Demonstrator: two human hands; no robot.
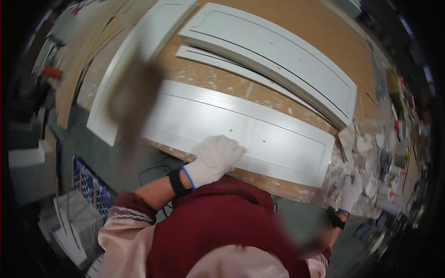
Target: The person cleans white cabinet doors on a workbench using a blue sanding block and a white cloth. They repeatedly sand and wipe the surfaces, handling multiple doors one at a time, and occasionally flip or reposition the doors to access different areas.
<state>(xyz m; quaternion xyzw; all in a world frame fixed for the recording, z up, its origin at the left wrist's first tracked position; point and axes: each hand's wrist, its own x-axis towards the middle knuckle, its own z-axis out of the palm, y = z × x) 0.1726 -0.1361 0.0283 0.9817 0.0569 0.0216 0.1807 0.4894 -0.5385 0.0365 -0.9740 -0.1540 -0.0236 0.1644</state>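
Observation:
My left hand [219, 155], in a white knit glove with a blue cuff edge, lies on the near edge of a white drawer front or door panel [282, 150]. Its fingers are spread loosely on the surface, and nothing shows in them. This panel has a grooved border and two small holes in its middle. Off to the right, my right hand [351, 193], gloved the same way, reaches into a cluttered patch of the table. A small dark-blue spot shows by its fingertips; whether it is held is too blurred to tell.
More white panels lie stacked [269, 44] at the back, with another long one [153, 34] at the left. Plastic wrap, rags and small containers [384, 162] crowd the right side. White boards [76, 222] stand at lower left. A blurred brown shape [134, 95] covers part of the view.

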